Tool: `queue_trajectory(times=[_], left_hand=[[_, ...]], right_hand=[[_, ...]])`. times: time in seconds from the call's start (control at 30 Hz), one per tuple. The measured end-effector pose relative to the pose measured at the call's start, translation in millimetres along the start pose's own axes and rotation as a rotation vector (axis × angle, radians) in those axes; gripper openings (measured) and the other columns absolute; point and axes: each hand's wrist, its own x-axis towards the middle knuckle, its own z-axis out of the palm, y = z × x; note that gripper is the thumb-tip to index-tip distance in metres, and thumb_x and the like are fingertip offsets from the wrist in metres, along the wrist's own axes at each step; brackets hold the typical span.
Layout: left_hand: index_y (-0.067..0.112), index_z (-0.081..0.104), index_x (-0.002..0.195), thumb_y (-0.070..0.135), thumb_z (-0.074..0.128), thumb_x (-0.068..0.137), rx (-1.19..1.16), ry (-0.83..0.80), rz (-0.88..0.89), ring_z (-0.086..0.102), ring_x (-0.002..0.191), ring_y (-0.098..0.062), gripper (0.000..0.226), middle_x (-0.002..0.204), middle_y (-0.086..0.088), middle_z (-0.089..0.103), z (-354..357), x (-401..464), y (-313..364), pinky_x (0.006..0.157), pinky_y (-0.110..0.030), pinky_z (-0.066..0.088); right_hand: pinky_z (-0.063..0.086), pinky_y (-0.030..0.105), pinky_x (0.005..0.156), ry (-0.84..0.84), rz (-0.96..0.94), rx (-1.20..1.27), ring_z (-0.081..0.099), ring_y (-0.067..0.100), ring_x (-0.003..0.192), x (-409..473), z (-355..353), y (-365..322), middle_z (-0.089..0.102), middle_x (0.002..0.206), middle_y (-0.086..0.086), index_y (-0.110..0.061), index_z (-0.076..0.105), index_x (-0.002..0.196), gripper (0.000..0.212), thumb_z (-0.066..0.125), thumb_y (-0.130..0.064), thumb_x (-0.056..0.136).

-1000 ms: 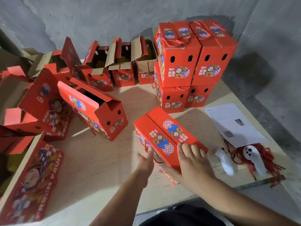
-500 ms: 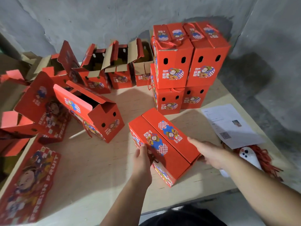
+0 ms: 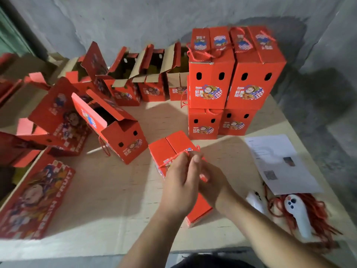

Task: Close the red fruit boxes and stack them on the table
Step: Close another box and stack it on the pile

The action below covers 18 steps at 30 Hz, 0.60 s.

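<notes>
Head view: I see both hands over the closed red box (image 3: 170, 142) near the table's (image 3: 119, 190) front edge.
Left hand (image 3: 180, 187): my fingers pinch the box's red cord (image 3: 174, 157).
Right hand (image 3: 212, 182): curled on the same cord, I think.
Stack (image 3: 231, 82): four shut boxes, back right.
Open boxes (image 3: 123, 82): back left.

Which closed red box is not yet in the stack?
The closed box under the hands, alone at the table's near edge. The other closed boxes stand two-high by the wall.
</notes>
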Motion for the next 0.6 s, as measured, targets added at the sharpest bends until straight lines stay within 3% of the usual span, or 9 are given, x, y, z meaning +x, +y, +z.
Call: queue_trajectory(times=[0.07,0.1,0.17,0.2,0.33,0.4,0.5,0.53,0.6], left_hand=[[0.012,0.058,0.083,0.053,0.044,0.103,0.129,-0.034,0.033,0.060,0.081,-0.027,0.049,0.077,0.001,0.062,-8,5,4,0.075,-0.051,0.047],[0.013,0.057,0.080,0.055,0.042,0.104,0.203,-0.029,0.059,0.058,0.081,-0.027,0.051,0.076,0.003,0.060,-15,6,0,0.075,-0.052,0.045],[0.022,0.068,0.087,0.052,0.039,0.106,0.326,0.026,0.100,0.059,0.089,-0.020,0.046,0.085,0.012,0.061,-30,4,-15,0.082,-0.044,0.045],[0.028,0.072,0.093,0.051,0.040,0.106,0.317,0.088,0.078,0.061,0.095,-0.015,0.041,0.092,0.015,0.064,-36,2,-23,0.086,-0.041,0.045],[0.036,0.068,0.112,0.052,0.056,0.097,-0.044,0.302,-0.207,0.064,0.107,-0.009,0.025,0.117,0.010,0.064,-34,-13,-41,0.086,-0.036,0.054],[0.036,0.059,0.124,0.061,0.059,0.094,-0.196,0.279,-0.273,0.064,0.113,-0.010,0.039,0.126,0.004,0.063,-27,-23,-42,0.089,-0.037,0.058],[0.040,0.050,0.135,0.072,0.060,0.089,-0.312,0.253,-0.399,0.064,0.120,-0.006,0.057,0.132,0.012,0.064,-18,-28,-41,0.093,-0.029,0.055],[0.037,0.052,0.136,0.064,0.062,0.094,-0.343,0.230,-0.430,0.065,0.118,-0.005,0.051,0.131,0.012,0.067,-15,-30,-42,0.090,-0.023,0.055],[0.033,0.056,0.137,0.041,0.063,0.101,-0.379,0.151,-0.482,0.066,0.116,-0.004,0.037,0.132,0.008,0.069,-7,-35,-44,0.083,-0.012,0.053]], right_hand=[[0.056,0.028,0.089,-0.195,-0.008,0.020,0.069,0.010,0.107,-5,9,-2,0.075,0.105,-0.013,-0.038,0.073,0.108,0.021,0.061,-0.038,0.090],[0.055,0.033,0.087,-0.240,0.006,0.004,0.070,0.013,0.102,-6,8,-9,0.075,0.103,-0.009,-0.031,0.074,0.106,0.022,0.062,-0.042,0.092],[0.047,0.034,0.073,-0.255,0.055,0.096,0.062,0.019,0.077,6,-1,-29,0.067,0.080,0.000,-0.014,0.071,0.082,0.035,0.067,-0.049,0.087],[0.041,0.032,0.067,-0.228,0.080,0.158,0.055,0.019,0.069,15,-7,-46,0.056,0.070,0.002,-0.016,0.065,0.070,0.035,0.068,-0.049,0.083],[0.047,0.032,0.073,-0.339,-0.055,0.300,0.054,0.021,0.068,46,-13,-120,0.044,0.066,0.002,-0.017,0.062,0.072,0.026,0.060,-0.030,0.095],[0.052,0.030,0.076,-0.426,-0.092,0.387,0.057,0.022,0.071,50,-11,-141,0.052,0.069,0.001,-0.014,0.067,0.079,0.027,0.057,-0.029,0.100],[0.053,0.036,0.078,-0.476,0.041,0.517,0.061,0.020,0.071,45,-8,-142,0.059,0.075,0.001,-0.013,0.069,0.092,0.025,0.057,-0.033,0.101],[0.052,0.038,0.078,-0.481,0.101,0.486,0.061,0.021,0.069,44,-7,-136,0.059,0.074,0.003,-0.012,0.067,0.092,0.025,0.058,-0.034,0.099],[0.051,0.040,0.080,-0.432,0.115,0.157,0.063,0.025,0.069,41,-5,-124,0.063,0.070,0.007,-0.009,0.068,0.086,0.033,0.062,-0.041,0.091]])
